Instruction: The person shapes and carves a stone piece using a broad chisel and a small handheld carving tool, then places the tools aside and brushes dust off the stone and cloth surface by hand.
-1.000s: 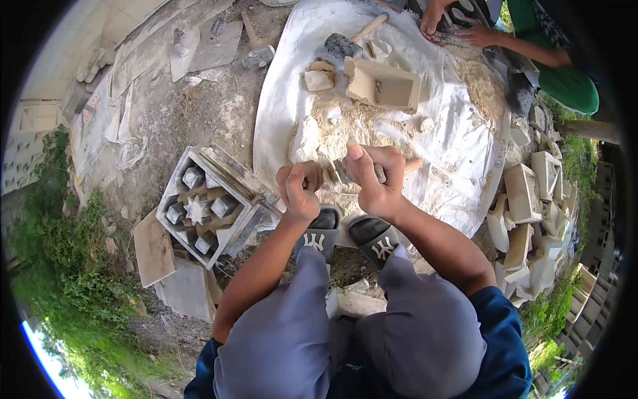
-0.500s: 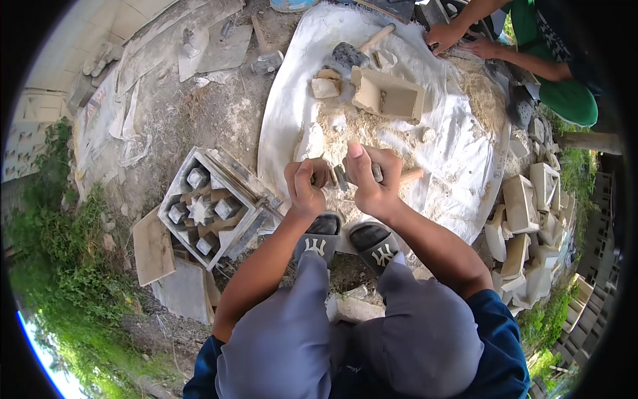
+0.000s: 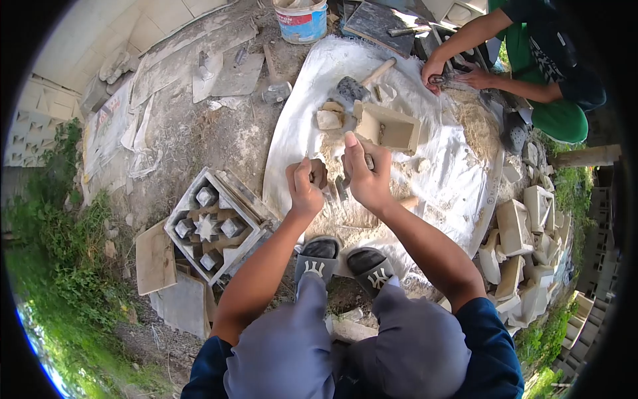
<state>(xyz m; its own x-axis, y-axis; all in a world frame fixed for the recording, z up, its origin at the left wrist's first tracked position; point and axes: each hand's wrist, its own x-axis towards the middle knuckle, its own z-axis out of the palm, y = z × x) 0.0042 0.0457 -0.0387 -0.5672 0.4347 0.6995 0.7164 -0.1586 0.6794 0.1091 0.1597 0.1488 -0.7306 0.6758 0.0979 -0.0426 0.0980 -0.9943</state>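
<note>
My left hand (image 3: pixel 307 187) is closed in a fist above the white sheet (image 3: pixel 282 149); what it grips is hidden. My right hand (image 3: pixel 367 174), thumb pointing up, is closed round a flat grey metal tool (image 3: pixel 342 188) whose exact kind is unclear. The two fists are side by side and slightly apart. Beyond them a pale open-fronted cast block (image 3: pixel 389 128) lies on the sheet, near a dark-headed hammer (image 3: pixel 352 89) and a broken lump (image 3: pixel 329 120). A wooden handle (image 3: pixel 407 202) shows just right of my right wrist.
At left lies a square mould (image 3: pixel 232 249) with a star centre, beside flat boards (image 3: pixel 155 256). Cast blocks (image 3: pixel 515 226) are piled at right. A bucket (image 3: pixel 300 25) stands at the back. A co-worker's hands (image 3: pixel 433 73) work at the upper right.
My view has tilted up, bringing the whole bucket into sight. Both fists stay closed, and my right one sits higher, overlapping the cast block. The co-worker's hands have shifted slightly.
</note>
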